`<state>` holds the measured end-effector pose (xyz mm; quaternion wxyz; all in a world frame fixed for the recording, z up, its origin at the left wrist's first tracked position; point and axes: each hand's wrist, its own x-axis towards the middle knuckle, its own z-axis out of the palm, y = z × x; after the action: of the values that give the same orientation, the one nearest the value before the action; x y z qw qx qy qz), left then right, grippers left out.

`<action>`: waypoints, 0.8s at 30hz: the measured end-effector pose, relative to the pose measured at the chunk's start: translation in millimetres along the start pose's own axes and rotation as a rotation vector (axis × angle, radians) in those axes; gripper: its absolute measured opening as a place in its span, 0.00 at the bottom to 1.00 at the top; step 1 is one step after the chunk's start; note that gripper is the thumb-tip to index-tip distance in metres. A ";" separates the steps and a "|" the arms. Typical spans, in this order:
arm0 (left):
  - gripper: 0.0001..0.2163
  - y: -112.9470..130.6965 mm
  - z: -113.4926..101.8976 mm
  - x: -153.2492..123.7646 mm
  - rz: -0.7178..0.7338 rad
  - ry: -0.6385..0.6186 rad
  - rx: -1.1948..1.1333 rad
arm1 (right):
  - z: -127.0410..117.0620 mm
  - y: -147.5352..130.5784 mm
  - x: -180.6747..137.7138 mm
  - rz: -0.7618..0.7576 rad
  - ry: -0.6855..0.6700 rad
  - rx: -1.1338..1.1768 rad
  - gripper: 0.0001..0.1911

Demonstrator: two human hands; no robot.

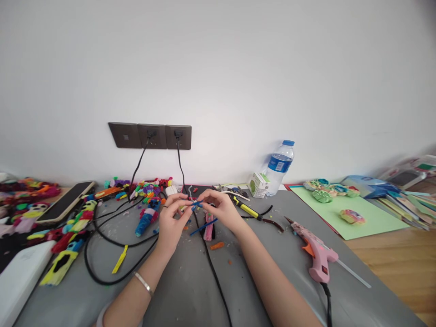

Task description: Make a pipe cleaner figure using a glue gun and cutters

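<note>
Both my hands meet above the grey mat (190,290) near its middle. My left hand (172,218) and my right hand (221,208) pinch a thin blue pipe cleaner (197,204) between their fingertips; its lower end (203,227) slants down toward the mat. A silver bracelet (143,284) circles my left wrist. Under my hands lie a pink craft piece (208,228) and a small orange scrap (217,245).
A pink glue gun (316,256) lies to the right, its cable trailing off. Black cables (102,245) run from wall sockets (150,135) across the mat. Colourful pipe-cleaner figures (68,236) crowd the left, beside a phone (66,202). A water bottle (279,167), small carton (258,185) and green paper (347,213) stand right.
</note>
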<state>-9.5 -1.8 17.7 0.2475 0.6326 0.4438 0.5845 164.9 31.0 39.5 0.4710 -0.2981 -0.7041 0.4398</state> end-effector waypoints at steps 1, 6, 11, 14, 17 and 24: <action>0.05 0.8 -0.2 0.0 0.006 -0.005 0.004 | -0.3 0.0 -0.2 0.002 0.003 0.012 0.06; 0.05 2.1 -0.5 -0.5 0.029 -0.004 -0.015 | -2.0 0.9 -0.3 -0.004 0.016 0.068 0.06; 0.04 1.7 0.3 -0.5 0.034 -0.009 -0.015 | -2.4 0.9 0.3 -0.005 0.029 0.071 0.07; 0.03 0.6 0.6 -0.6 0.033 -0.016 0.003 | -2.0 1.1 0.1 0.004 0.006 0.066 0.08; 0.03 -1.0 1.1 -1.0 0.026 -0.022 0.001 | -1.5 1.0 -0.3 0.012 -0.019 0.091 0.09; 0.05 -2.4 2.2 -1.8 -0.009 -0.036 -0.009 | -2.0 0.1 -0.2 0.031 0.013 0.167 0.09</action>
<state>-7.9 -1.7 14.3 0.2610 0.6399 0.4396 0.5737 166.9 31.6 39.7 0.4918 -0.2713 -0.6573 0.5024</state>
